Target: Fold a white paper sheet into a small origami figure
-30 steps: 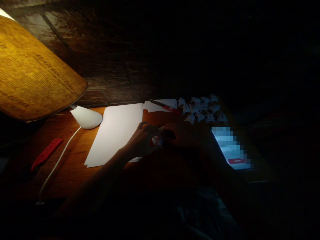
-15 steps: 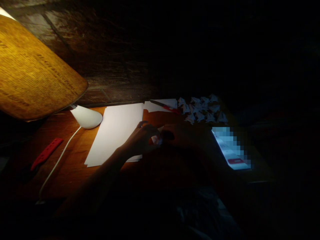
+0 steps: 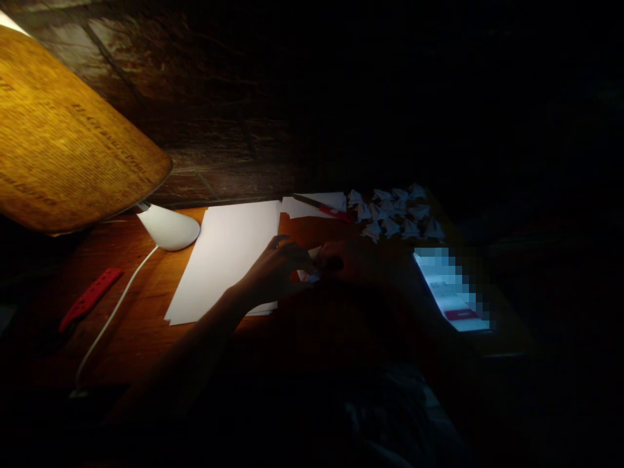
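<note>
Between my two hands is a small piece of folded white paper (image 3: 308, 276); its full shape is partly hidden by fingers and shadow. My left hand (image 3: 283, 265) is closed on the paper's left side, thumb and fingers curled towards each other. From the right, my right hand (image 3: 338, 261) pinches the same paper, though deep shadow blurs its fingers. A stack of white sheets (image 3: 234, 253) lies under and beside my left wrist. Beyond the hands, a knife (image 3: 322, 207) with a red handle rests across a smaller stack of paper (image 3: 297, 208).
Several folded paper figures (image 3: 390, 211) cluster at the back right of the wooden table (image 3: 141, 338). A lit phone (image 3: 451, 296) lies at right. At left stand a lamp with a yellow shade (image 3: 82, 136) and white base (image 3: 170, 229), its cord (image 3: 114, 318), and a red strip-like object (image 3: 92, 296).
The fingers of both hands have shifted slightly around the paper, and the gap inside my left hand looks smaller. Both hands stay in nearly the same place.
</note>
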Demonstrator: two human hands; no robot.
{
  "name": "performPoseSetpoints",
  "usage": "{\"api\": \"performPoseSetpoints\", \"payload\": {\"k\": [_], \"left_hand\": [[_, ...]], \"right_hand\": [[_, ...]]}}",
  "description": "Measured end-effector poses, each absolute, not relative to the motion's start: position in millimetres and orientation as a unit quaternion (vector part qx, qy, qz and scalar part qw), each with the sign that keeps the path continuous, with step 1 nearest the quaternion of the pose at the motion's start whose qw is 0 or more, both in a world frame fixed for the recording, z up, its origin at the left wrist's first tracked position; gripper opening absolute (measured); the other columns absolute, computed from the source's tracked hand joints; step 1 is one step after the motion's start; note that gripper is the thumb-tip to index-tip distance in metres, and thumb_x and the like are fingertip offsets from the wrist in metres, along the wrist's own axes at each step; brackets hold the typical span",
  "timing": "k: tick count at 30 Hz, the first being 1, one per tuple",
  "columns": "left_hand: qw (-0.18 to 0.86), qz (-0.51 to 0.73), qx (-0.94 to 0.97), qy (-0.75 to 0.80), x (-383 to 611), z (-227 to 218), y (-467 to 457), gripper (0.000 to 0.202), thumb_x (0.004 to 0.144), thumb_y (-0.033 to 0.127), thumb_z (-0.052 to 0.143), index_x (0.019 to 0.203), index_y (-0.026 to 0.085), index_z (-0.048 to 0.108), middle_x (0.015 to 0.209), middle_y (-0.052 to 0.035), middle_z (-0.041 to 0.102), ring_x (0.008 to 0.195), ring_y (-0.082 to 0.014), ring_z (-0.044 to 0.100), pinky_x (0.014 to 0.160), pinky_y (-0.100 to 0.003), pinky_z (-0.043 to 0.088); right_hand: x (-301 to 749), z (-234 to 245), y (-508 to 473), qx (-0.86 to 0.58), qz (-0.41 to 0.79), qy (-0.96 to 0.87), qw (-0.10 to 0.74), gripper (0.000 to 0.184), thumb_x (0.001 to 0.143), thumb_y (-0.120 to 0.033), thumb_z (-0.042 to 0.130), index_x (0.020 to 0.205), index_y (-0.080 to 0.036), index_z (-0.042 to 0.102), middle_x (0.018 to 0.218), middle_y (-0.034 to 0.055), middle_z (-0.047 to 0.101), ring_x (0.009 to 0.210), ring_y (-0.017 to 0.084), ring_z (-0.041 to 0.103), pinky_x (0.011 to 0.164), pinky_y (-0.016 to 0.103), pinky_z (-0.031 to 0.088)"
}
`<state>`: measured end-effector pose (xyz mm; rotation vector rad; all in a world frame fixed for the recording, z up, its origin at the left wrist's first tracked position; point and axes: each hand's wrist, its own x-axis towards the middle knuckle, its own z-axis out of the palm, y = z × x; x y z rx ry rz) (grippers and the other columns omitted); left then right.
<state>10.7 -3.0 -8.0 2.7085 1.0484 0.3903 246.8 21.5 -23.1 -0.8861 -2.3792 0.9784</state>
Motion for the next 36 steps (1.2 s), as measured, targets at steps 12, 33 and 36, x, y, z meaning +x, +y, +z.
{"api": "performPoseSetpoints", "payload": {"k": [12, 33, 36], "left_hand": [[0.110, 0.126, 0.922, 0.350, 10, -11, -3, 0.007, 0.088, 0.032, 0.073, 0.091, 0.031, 0.080, 0.111, -0.0008, 0.077, 0.106, -0.0230, 0.067, 0.112, -0.049, 0.036], [0.113, 0.103, 0.936, 0.317, 5, -3, -1, 0.010, 0.088, 0.028, 0.068, 0.090, 0.031, 0.078, 0.109, 0.0001, 0.076, 0.107, -0.0222, 0.065, 0.113, -0.049, 0.036], [0.108, 0.101, 0.938, 0.312, 4, -2, 0, 0.009, 0.088, 0.029, 0.069, 0.090, 0.031, 0.078, 0.110, -0.0002, 0.076, 0.108, -0.0222, 0.065, 0.112, -0.048, 0.037]], "right_hand": [[248, -27, 22, -0.288, 0.348, -0.870, 0.198, 0.016, 0.083, -0.011, 0.072, 0.095, -0.019, 0.077, 0.108, 0.0056, 0.070, 0.094, 0.019, 0.065, 0.084, 0.031, 0.047], [247, -14, 17, -0.289, 0.328, -0.880, 0.182, 0.018, 0.086, -0.011, 0.068, 0.094, -0.021, 0.081, 0.104, 0.0045, 0.072, 0.089, 0.018, 0.066, 0.077, 0.029, 0.043], [247, -17, 18, -0.296, 0.334, -0.877, 0.176, 0.016, 0.085, -0.012, 0.070, 0.091, -0.022, 0.081, 0.105, 0.0036, 0.072, 0.087, 0.017, 0.065, 0.076, 0.028, 0.042]]}}
